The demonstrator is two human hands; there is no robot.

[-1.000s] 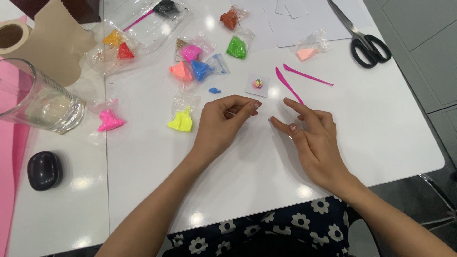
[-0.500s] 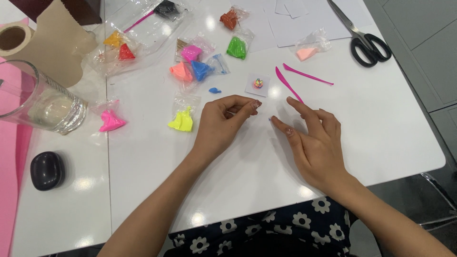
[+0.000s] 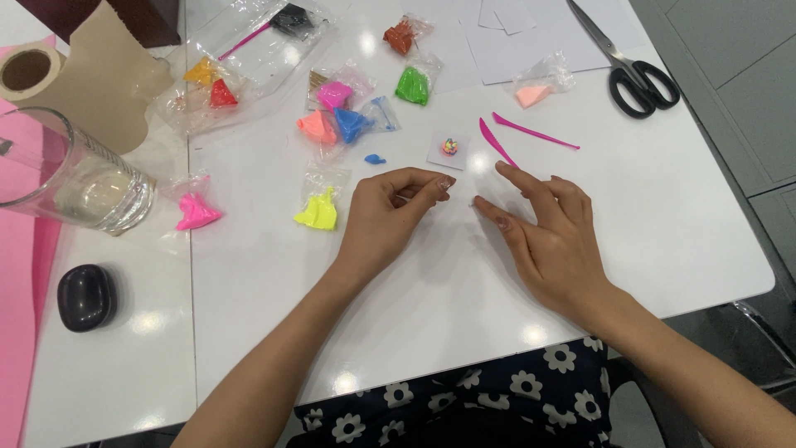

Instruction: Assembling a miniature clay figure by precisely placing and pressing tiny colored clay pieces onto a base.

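Observation:
My left hand [image 3: 388,217] rests on the white table [image 3: 663,216] with its fingers curled in and thumb pressed to fingertip; nothing shows between them. My right hand [image 3: 549,242] lies flat beside it, fingers spread, with the thumb tip a short gap from the left fingertips. Just beyond both hands sits a small white paper square carrying a tiny multi-coloured clay piece [image 3: 448,148]. A blue clay bit [image 3: 375,158] lies to its left. Two pink plastic modelling tools [image 3: 496,141] [image 3: 535,133] lie to its right.
Small bags of clay lie beyond the hands: yellow [image 3: 317,211], pink [image 3: 196,211], blue [image 3: 352,124], magenta [image 3: 335,94], green [image 3: 412,85] and peach [image 3: 535,91]. Black scissors [image 3: 634,70] lie far right. A glass [image 3: 75,182], a black oval case [image 3: 85,296] and a tape roll [image 3: 29,70] are at the left.
Both hands stay almost where they were; the right hand has shifted only slightly on the table.

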